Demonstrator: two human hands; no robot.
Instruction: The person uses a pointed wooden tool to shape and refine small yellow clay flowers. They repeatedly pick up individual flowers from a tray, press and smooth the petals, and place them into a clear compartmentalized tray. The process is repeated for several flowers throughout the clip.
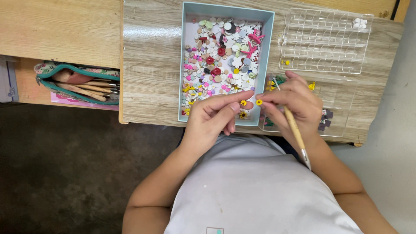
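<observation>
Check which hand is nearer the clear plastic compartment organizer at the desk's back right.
Right. The right hand sits just below the clear plastic compartment organizer; the left hand is farther left, over the light blue tray.

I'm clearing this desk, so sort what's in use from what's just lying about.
In use: left hand; right hand with wooden-handled tool; small yellow flower; blue tray of small pieces; clear organiser.

Lying about: pouch of wooden-handled tools in the shelf.
</observation>
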